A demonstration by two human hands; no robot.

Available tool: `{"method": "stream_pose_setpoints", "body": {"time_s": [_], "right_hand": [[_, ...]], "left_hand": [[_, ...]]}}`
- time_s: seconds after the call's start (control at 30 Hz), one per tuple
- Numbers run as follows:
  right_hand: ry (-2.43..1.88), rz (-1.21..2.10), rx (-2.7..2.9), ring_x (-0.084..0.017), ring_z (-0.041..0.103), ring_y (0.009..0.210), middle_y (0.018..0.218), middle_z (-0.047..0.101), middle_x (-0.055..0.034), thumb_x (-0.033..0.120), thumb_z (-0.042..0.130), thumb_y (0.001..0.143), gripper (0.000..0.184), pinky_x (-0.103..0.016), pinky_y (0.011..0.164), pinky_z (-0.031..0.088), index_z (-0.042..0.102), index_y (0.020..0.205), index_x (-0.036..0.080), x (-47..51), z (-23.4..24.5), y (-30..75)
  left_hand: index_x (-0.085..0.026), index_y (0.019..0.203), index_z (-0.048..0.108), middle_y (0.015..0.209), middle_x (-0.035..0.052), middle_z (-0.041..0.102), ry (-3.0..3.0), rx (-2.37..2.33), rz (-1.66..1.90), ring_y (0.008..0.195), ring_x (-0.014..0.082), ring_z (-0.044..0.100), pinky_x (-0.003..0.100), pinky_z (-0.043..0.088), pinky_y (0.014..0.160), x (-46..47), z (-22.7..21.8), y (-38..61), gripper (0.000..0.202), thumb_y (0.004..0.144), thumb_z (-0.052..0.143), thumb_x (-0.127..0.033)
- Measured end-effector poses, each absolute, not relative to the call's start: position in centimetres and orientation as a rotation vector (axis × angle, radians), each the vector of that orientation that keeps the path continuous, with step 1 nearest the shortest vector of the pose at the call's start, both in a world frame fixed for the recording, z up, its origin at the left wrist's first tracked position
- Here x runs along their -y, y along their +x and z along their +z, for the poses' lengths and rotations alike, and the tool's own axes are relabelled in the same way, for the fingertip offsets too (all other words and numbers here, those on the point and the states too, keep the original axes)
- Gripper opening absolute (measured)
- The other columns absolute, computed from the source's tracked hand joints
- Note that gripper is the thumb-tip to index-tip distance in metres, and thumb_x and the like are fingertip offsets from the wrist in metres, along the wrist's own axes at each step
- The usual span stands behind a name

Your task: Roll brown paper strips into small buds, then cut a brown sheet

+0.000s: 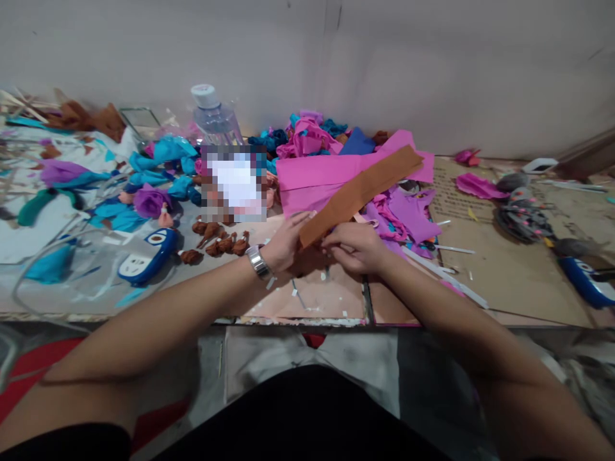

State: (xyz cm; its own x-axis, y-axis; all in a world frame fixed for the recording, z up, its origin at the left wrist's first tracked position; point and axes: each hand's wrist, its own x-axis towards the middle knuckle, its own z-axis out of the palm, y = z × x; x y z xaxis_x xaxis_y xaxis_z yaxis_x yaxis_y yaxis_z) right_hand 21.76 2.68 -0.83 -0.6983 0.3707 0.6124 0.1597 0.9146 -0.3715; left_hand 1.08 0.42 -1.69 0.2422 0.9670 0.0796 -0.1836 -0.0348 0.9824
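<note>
A long strip of brown crepe paper [361,193] slants from my hands up to the right, over pink crepe paper sheets [312,174]. My left hand [284,246], with a metal watch [259,261] at the wrist, is closed on the strip's near end. My right hand [356,248] is at the strip's lower edge with curled fingers. Whatever its fingertips pinch is hidden from view. Several small twisted brown paper pieces [225,244] lie left of my left hand. Purple paper scraps [413,211] are beyond my right hand.
A clear bottle with a white cap [216,118] stands by the wall. Blue and purple paper flowers [152,201] crowd the left side, near a blue-and-white device [148,256]. Cardboard [519,269] covers the right, bearing a grey bundle [523,216] and another blue device [587,280].
</note>
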Motion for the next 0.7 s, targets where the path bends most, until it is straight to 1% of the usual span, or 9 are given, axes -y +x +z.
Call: {"method": "stream_pose_setpoints", "body": {"time_s": [0.13, 0.23, 0.3, 0.37, 0.43, 0.5, 0.6, 0.63, 0.7], "right_hand": [[-0.486, 0.537, 2.295, -0.018, 0.067, 0.077, 0.086, 0.073, -0.0038, 0.017, 0.051, 0.095, 0.017, -0.032, 0.074, 0.051, 0.068, 0.095, 0.022, -2.6, -0.8, 22.6], [-0.634, 0.698, 2.172, -0.018, 0.062, 0.074, 0.081, 0.066, -0.0033, 0.026, 0.046, 0.1, 0.022, -0.032, 0.071, 0.05, 0.063, 0.086, 0.021, -2.6, -1.0, 22.9], [-0.786, 0.878, 1.918, -0.016, 0.06, 0.066, 0.078, 0.063, -0.0009, 0.035, 0.046, 0.104, 0.023, -0.029, 0.061, 0.048, 0.061, 0.092, 0.022, -2.8, -1.4, 22.8], [-0.905, 1.041, 1.625, -0.014, 0.059, 0.06, 0.084, 0.062, 0.0007, 0.048, 0.049, 0.104, 0.025, -0.026, 0.053, 0.047, 0.058, 0.107, 0.024, -3.3, -1.9, 22.6], [-0.969, 1.12, 1.451, -0.013, 0.059, 0.062, 0.094, 0.062, -0.0001, 0.058, 0.059, 0.098, 0.037, -0.025, 0.049, 0.049, 0.054, 0.118, 0.027, -4.1, -2.5, 22.4], [-1.008, 1.164, 1.346, -0.015, 0.064, 0.074, 0.11, 0.062, -0.0023, 0.062, 0.067, 0.092, 0.045, -0.026, 0.056, 0.055, 0.052, 0.121, 0.031, -4.9, -3.1, 22.3], [-1.001, 1.205, 1.182, -0.017, 0.067, 0.095, 0.124, 0.062, -0.0018, 0.059, 0.074, 0.086, 0.049, -0.031, 0.076, 0.06, 0.05, 0.122, 0.034, -5.8, -3.5, 22.3], [-0.991, 1.213, 1.128, -0.018, 0.067, 0.099, 0.124, 0.062, -0.0011, 0.056, 0.075, 0.084, 0.05, -0.033, 0.081, 0.06, 0.05, 0.122, 0.035, -5.9, -3.5, 22.3], [-0.97, 1.224, 1.039, -0.018, 0.067, 0.102, 0.121, 0.065, 0.0001, 0.051, 0.078, 0.082, 0.051, -0.034, 0.085, 0.059, 0.049, 0.121, 0.036, -6.0, -3.2, 22.4]], "left_hand": [[-0.018, 0.105, 0.069, 0.085, 0.0038, 0.075, 0.987, -0.783, 1.038, 0.066, 0.017, 0.07, 0.03, 0.061, 0.064, -0.3, -1.6, 1.2, 0.048, 0.068, 0.09, -0.04], [-0.016, 0.102, 0.07, 0.086, 0.0041, 0.076, 0.987, -0.825, 1.056, 0.068, 0.0169, 0.071, 0.03, 0.061, 0.066, -0.1, -1.5, 1.2, 0.052, 0.062, 0.095, -0.037], [-0.016, 0.105, 0.072, 0.087, 0.0047, 0.077, 1.013, -0.86, 1.041, 0.067, 0.0171, 0.072, 0.031, 0.061, 0.066, 0.1, -1.4, 1.1, 0.051, 0.065, 0.094, -0.039], [-0.016, 0.106, 0.075, 0.09, 0.0065, 0.078, 1.144, -0.887, 1.03, 0.069, 0.0178, 0.073, 0.03, 0.061, 0.067, 0.1, -1.2, 0.8, 0.045, 0.069, 0.092, -0.037], [-0.016, 0.102, 0.079, 0.1, 0.0092, 0.078, 1.421, -0.887, 1.074, 0.084, 0.0197, 0.075, 0.03, 0.061, 0.075, 0.0, -1.1, 0.6, 0.033, 0.073, 0.088, -0.03], [-0.017, 0.101, 0.081, 0.111, 0.011, 0.079, 1.672, -0.845, 1.101, 0.103, 0.0217, 0.074, 0.032, 0.061, 0.088, 0.0, -1.1, 0.5, 0.023, 0.078, 0.079, -0.021], [-0.018, 0.107, 0.08, 0.13, 0.0128, 0.075, 1.799, -0.776, 1.017, 0.124, 0.0246, 0.07, 0.038, 0.057, 0.104, 0.3, -1.2, 0.6, 0.031, 0.079, 0.07, -0.011], [-0.018, 0.109, 0.08, 0.135, 0.0136, 0.073, 1.797, -0.775, 0.965, 0.127, 0.0254, 0.068, 0.037, 0.058, 0.103, 0.5, -1.3, 0.7, 0.033, 0.079, 0.068, -0.01], [-0.017, 0.112, 0.078, 0.145, 0.0152, 0.066, 1.765, -0.81, 0.829, 0.119, 0.0242, 0.072, 0.03, 0.061, 0.085, 0.8, -1.3, 0.8, 0.036, 0.078, 0.068, -0.01]]}}
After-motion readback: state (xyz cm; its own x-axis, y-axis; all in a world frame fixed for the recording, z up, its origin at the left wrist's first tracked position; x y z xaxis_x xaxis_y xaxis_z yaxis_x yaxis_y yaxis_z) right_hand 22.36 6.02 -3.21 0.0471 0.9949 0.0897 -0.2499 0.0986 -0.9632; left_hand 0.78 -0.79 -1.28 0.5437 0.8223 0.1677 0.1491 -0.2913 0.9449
